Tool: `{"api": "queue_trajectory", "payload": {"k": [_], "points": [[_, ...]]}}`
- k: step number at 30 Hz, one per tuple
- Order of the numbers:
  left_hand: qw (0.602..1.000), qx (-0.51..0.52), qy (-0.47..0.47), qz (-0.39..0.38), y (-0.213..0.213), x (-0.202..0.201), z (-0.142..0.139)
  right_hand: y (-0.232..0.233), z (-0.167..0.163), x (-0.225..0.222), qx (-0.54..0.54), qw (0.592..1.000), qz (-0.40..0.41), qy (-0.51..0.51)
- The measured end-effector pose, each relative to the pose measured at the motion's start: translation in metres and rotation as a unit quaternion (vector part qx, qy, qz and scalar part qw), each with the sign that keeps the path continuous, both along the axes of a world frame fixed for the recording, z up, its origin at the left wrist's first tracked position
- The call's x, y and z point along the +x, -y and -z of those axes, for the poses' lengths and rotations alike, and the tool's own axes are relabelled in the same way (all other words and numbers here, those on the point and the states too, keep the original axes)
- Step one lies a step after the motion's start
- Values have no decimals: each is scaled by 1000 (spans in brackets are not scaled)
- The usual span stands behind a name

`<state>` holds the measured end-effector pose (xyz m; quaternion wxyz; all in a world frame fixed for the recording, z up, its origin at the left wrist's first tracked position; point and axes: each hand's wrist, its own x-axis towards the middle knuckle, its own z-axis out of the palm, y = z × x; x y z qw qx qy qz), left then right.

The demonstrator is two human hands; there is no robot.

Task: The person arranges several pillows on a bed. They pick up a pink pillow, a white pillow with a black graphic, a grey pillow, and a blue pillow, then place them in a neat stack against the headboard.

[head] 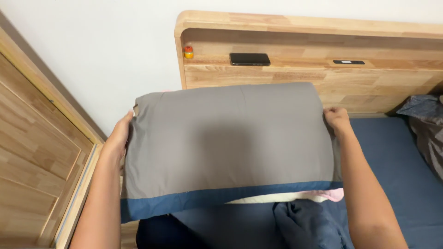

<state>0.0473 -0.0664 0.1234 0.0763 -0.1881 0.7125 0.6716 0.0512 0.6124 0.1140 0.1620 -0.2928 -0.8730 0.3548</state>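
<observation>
A grey pillow [230, 143] with a dark blue band along its near edge is held flat in front of me, above the bed. My left hand [117, 138] grips its far left corner. My right hand [337, 119] grips its far right corner. A cream and pink inner edge [295, 197] pokes out under the blue band at the near right. The pillow hides most of the bed beneath it.
A wooden headboard [369, 87] with a shelf holds a dark phone [249, 58], a small orange and yellow object [188, 51] and a dark slim device [349, 62]. A blue sheet [397, 161], dark bedding [304, 223], a patterned pillow [427, 124] and a wooden door [32, 152] surround me.
</observation>
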Motion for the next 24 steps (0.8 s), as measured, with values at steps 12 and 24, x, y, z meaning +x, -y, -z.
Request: {"api": "queue_trajectory", "payload": {"k": [12, 24], "points": [[972, 29, -124, -196, -24, -118, -35, 19, -44, -98, -207, 972, -47, -102], [856, -444, -215, -154, -79, -134, -65, -72, -46, -98, 172, 958, 26, -227]]}}
